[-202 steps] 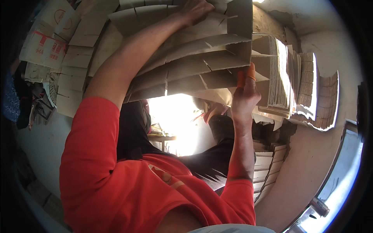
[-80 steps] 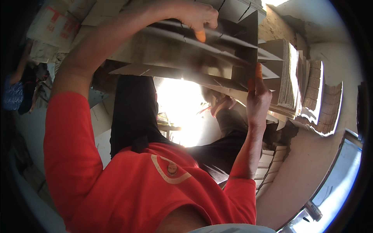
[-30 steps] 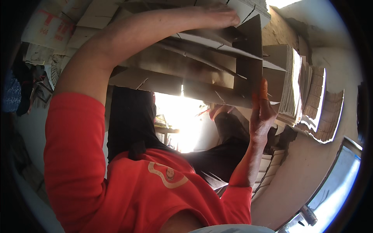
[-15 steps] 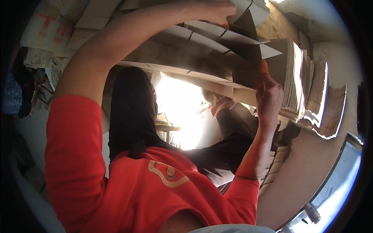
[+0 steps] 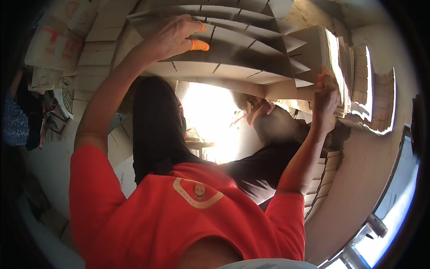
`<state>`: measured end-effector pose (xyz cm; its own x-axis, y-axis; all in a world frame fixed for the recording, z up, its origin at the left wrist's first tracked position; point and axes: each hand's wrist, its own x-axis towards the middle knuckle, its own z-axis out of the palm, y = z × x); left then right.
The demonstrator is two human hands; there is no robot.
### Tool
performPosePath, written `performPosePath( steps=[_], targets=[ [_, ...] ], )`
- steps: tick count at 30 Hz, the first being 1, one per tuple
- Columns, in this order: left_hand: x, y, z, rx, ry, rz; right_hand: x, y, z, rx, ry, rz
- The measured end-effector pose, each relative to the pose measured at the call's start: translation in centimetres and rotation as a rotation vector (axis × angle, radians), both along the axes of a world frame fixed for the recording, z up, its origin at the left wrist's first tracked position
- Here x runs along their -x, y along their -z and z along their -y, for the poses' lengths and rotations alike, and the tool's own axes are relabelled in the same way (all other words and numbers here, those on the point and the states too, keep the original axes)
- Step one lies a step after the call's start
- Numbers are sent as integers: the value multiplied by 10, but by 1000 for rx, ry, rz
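Observation:
A grid of grey slotted cardboard dividers (image 5: pixel 233 38) lies across the work surface in front of me. My left hand (image 5: pixel 177 38) reaches over its left part, fingers spread, with orange covers on the fingertips. Nothing is seen in its grasp. At the right end, my right hand (image 5: pixel 327 94) is closed at the near edge of a tall stack of cardboard strips (image 5: pixel 329 49). An orange cover shows on one of its fingers too. The stack partly hides what lies between its fingers. The near divider strip (image 5: pixel 201 68) shows several slots along its upper edge.
More cardboard bundles (image 5: pixel 383 94) stand to the right of the stack. Cardboard pieces (image 5: pixel 96 56) are piled on the left, beside a printed sack (image 5: pixel 53 47). Below the work surface are my legs (image 5: pixel 156 121) and a bright patch of light. Another person (image 5: pixel 20 116) is partly visible at far left.
My left hand has drawn back to the left from the far dividers and its fingers have opened. My right hand has left the dividers and moved right to the stack.

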<state>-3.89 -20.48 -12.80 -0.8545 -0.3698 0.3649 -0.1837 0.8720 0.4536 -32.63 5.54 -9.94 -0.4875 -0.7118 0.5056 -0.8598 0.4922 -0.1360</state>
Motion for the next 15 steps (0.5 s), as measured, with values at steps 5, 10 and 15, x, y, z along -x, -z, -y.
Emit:
performPosePath(
  steps=[5, 10, 15],
  targets=[
    [16, 3, 18, 255, -9, -272, 27, 5, -20, -375, 245, -135],
    [13, -1, 15, 145, -156, 355, 41, 29, -25, -350, 213, -260],
    [-1, 3, -8, 435, -93, -166, 47, 38, -31, -198, 243, -243]
  ],
)
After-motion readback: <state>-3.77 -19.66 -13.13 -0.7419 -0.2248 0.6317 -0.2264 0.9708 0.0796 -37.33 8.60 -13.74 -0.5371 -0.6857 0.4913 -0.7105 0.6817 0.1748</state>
